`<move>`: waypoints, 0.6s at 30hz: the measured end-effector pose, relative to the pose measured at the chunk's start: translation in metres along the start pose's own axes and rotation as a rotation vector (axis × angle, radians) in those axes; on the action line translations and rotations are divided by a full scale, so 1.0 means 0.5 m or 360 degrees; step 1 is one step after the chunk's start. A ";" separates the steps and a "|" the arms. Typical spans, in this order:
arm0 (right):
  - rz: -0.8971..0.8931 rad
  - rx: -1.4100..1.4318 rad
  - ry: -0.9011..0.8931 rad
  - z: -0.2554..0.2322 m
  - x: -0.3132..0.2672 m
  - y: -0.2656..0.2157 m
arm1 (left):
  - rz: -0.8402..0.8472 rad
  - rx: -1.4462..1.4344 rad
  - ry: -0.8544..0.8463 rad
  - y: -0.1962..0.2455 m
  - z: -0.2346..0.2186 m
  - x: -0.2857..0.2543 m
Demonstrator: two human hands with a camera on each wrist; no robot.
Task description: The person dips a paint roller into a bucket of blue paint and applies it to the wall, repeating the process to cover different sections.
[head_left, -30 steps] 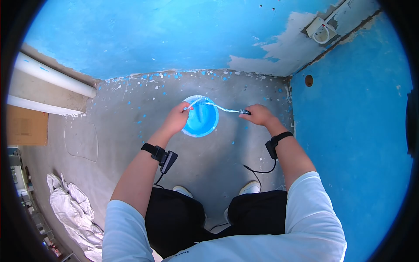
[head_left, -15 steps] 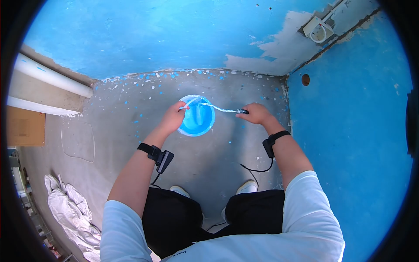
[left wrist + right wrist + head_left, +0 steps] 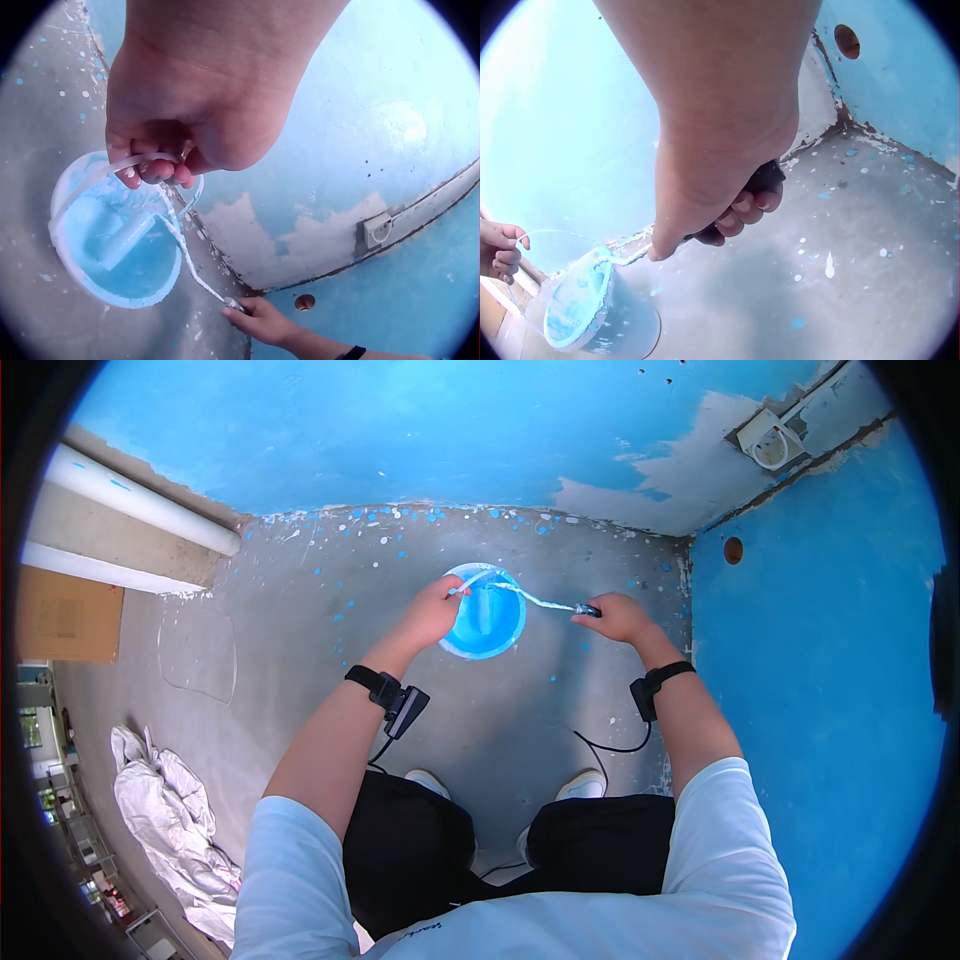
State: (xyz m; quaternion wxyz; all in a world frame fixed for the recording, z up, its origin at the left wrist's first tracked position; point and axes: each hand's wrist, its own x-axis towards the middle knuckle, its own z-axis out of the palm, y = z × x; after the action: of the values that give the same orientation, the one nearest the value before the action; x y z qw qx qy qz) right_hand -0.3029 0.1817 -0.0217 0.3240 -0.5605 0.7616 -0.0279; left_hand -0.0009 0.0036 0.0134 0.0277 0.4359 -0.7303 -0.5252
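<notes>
My left hand (image 3: 437, 608) grips the pale handle (image 3: 97, 174) of a paint bucket (image 3: 630, 322), its fingers curled round it in the left wrist view. Light blue paint (image 3: 142, 274) lies inside the bucket. A paint roller has its blue-coated sleeve (image 3: 129, 240) in the bucket, and its paint-covered metal rod (image 3: 540, 602) runs out over the rim to the right. At the rod's end, my right hand (image 3: 622, 618) holds the black grip (image 3: 765, 178), with the fingers wrapped round it. The bucket stands on the grey floor, close to the blue wall.
Blue walls (image 3: 400, 440) meet in a corner at the right, with a socket box (image 3: 770, 440) and a round hole (image 3: 733, 550). White pipes (image 3: 150, 495) and a cardboard box (image 3: 70, 615) are at the left. A silvery sheet (image 3: 165, 810) lies on the paint-spotted floor.
The head view has shifted, so bucket, hands and walls appear further right than half a second ago. Both hands keep their grips, and the roller sleeve stays inside the bucket.
</notes>
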 end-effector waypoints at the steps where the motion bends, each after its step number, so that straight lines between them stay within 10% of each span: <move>1: -0.0030 0.0011 0.0038 0.005 0.001 0.004 | -0.0017 0.0000 -0.0005 0.002 0.000 0.000; 18: -0.0018 -0.0034 0.0024 0.005 0.005 0.042 | 0.0152 -0.0032 0.0050 -0.028 0.011 0.024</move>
State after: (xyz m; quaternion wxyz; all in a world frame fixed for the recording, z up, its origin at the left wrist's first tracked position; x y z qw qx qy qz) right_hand -0.3196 0.1882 -0.0336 0.3120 -0.5680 0.7611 -0.0257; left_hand -0.0026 -0.0011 -0.0051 0.0687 0.4086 -0.7443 -0.5238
